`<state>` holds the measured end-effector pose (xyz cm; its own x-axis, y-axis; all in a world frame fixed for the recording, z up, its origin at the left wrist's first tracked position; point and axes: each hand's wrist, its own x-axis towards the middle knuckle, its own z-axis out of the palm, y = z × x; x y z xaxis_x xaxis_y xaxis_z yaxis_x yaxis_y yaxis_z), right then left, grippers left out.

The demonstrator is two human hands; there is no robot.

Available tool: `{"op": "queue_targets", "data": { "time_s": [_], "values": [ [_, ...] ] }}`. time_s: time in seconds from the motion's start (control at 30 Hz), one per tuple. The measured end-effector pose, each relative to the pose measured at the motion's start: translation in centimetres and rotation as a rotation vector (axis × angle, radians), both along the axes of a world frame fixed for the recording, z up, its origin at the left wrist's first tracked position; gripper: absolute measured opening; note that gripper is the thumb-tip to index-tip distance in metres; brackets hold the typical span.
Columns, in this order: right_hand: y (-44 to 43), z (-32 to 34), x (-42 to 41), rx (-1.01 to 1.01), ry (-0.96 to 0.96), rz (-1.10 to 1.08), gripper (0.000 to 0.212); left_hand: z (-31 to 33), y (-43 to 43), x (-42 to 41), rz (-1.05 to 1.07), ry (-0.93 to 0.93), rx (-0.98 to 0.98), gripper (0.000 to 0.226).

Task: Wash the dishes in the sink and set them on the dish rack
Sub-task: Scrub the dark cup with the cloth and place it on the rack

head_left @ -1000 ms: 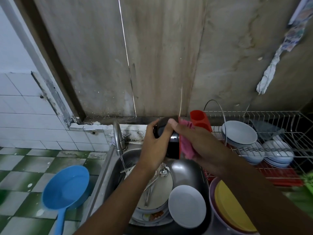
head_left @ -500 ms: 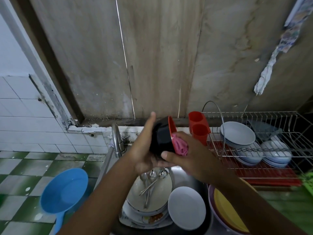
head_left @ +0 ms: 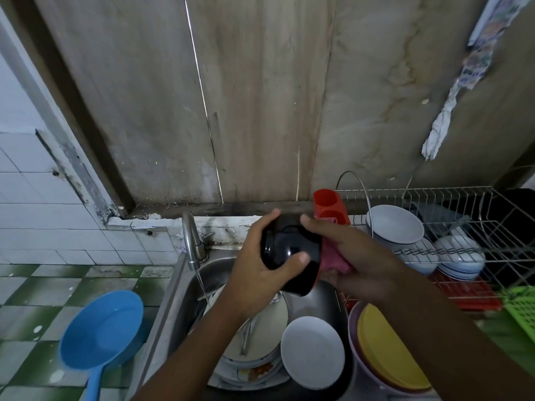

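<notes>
Your left hand (head_left: 254, 273) grips the black bowl (head_left: 285, 246) above the sink (head_left: 185, 287) and your right hand (head_left: 364, 264) squeezes the pink cloth (head_left: 333, 256) on it, so turn the bowl slowly and rub every bit.

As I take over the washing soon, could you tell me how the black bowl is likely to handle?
Probably slippery: the black bowl looks glossy, and the tap is running nearby. Likely light and stiff: the left hand grips it sideways by thumb and fingers while the right hand presses a pink cloth at its rim.
</notes>
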<state>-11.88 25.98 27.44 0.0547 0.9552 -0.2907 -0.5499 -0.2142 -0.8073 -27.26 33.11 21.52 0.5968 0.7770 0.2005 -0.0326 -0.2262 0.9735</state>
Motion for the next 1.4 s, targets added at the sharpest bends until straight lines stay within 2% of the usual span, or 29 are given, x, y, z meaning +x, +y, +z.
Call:
{"op": "queue_targets", "data": {
  "time_s": [0.1, 0.13, 0.23, 0.3, 0.33, 0.4, 0.47, 0.53, 0.57, 0.63, 0.67, 0.73, 0.8, 0.9, 0.97, 1.0, 1.1, 1.13, 1.17, 1.27, 1.37, 1.4],
  "values": [
    [0.2, -0.9, -0.1, 0.089, -0.084, -0.013, 0.036, 0.7, 0.7, -0.5, -0.002, 0.053, 0.002, 0.089],
    [0.2, -1.1, -0.2, 0.15, -0.177, -0.028, 0.033, 1.4, 0.6, -0.4, -0.003, 0.052, -0.061, 0.087],
    [-0.4, -0.7, -1.0, 0.252, -0.691, -0.05, 0.023, 3.7, 0.5, 0.1, -0.1, -0.021, -0.551, 0.064],
    [-0.9, -1.2, -1.7, 0.262, -0.893, 0.008, 0.019, 4.8, 0.9, 0.2, -0.145, 0.025, -0.759, 0.08],
    [-1.3, -1.8, -1.9, 0.252, -0.926, 0.029, 0.024, 4.9, 1.0, 0.4, -0.135, 0.056, -0.769, 0.083],
    [-1.6, -1.8, -2.4, 0.22, -0.815, 0.029, 0.044, 4.5, 0.1, 0.8, -0.079, 0.042, -0.678, 0.078],
    [-1.2, -1.0, -1.9, 0.138, -0.464, 0.013, 0.056, 3.5, -1.3, 1.2, 0.039, -0.041, -0.579, 0.068],
    [-0.9, 0.0, -1.3, 0.088, -0.09, -0.013, 0.051, 2.6, -2.3, 1.6, 0.182, -0.091, -0.506, 0.061],
    [-0.8, 0.2, -1.0, 0.063, 0.001, -0.016, 0.052, 2.6, -2.2, 1.8, 0.209, -0.1, -0.476, 0.061],
    [-0.4, -0.2, -0.9, 0.056, 0.038, 0.03, 0.067, 2.5, -1.6, 1.8, 0.23, -0.11, -0.411, 0.064],
    [-0.4, -0.3, -1.0, 0.054, 0.007, 0.035, 0.067, 2.1, -1.2, 1.6, 0.231, -0.11, -0.34, 0.063],
    [-0.2, 0.0, -0.5, 0.025, 0.073, 0.041, 0.051, 1.3, -0.9, 1.0, 0.188, -0.081, -0.132, 0.063],
    [-0.3, 0.6, 0.1, 0.019, 0.123, 0.062, 0.045, 0.3, -0.7, 0.1, 0.102, -0.062, 0.03, 0.074],
    [0.1, 0.0, 0.1, 0.003, 0.157, 0.048, 0.033, -0.1, -0.1, -1.2, 0.049, -0.091, 0.082, 0.091],
    [0.5, -0.6, -0.5, 0.016, 0.231, 0.025, 0.03, -0.3, -0.4, -1.7, 0.116, -0.121, -0.06, 0.096],
    [0.8, -0.9, -0.7, 0.035, 0.281, 0.008, 0.031, -0.5, -0.7, -1.9, 0.157, -0.133, -0.214, 0.093],
    [1.8, -2.1, -0.7, 0.074, 0.356, -0.039, 0.035, -1.6, -1.3, -1.9, 0.134, -0.25, -0.93, 0.081],
    [2.1, -2.6, -0.7, 0.066, 0.36, -0.028, 0.035, -1.9, -1.4, -1.9, 0.127, -0.311, -1.078, 0.071],
    [2.2, -3.0, -0.6, 0.052, 0.359, -0.009, 0.036, -1.8, -1.4, -1.9, 0.121, -0.379, -1.137, 0.06],
    [1.8, -4.4, 0.0, -0.021, 0.325, 0.027, 0.038, -0.4, -0.4, -2.0, 0.144, -0.591, -1.122, 0.038],
    [0.9, -5.3, 0.7, -0.087, 0.242, 0.058, 0.019, 1.8, 1.1, -2.0, 0.139, -0.69, -1.071, 0.035],
    [0.6, -5.5, 0.8, -0.115, 0.193, 0.046, 0.021, 2.4, 1.5, -2.1, 0.15, -0.714, -1.051, 0.034]
  ]
}}
